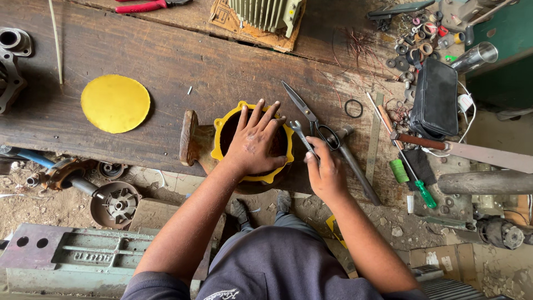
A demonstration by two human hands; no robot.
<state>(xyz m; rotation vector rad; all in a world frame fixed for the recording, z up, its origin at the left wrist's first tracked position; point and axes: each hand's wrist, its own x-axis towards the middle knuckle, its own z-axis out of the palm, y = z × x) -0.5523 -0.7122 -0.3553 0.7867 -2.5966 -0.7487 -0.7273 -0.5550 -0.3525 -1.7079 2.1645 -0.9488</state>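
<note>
My left hand (254,141) lies flat with fingers spread on top of a round dark part ringed by a yellow lobed gasket (225,119), at the near edge of the wooden bench (166,61). Just to its right, my right hand (325,169) closes its fingertips on a small open-ended wrench (298,133) lying on the bench. Scissors (308,114) and a hammer (355,164) lie right beside that hand.
A yellow disc (115,103) lies at the left. Red-handled pliers (141,6) and a finned motor part (266,12) sit at the back. To the right are a black pouch (436,97), a green screwdriver (425,191), washers and copper wire. Metal parts cover the floor.
</note>
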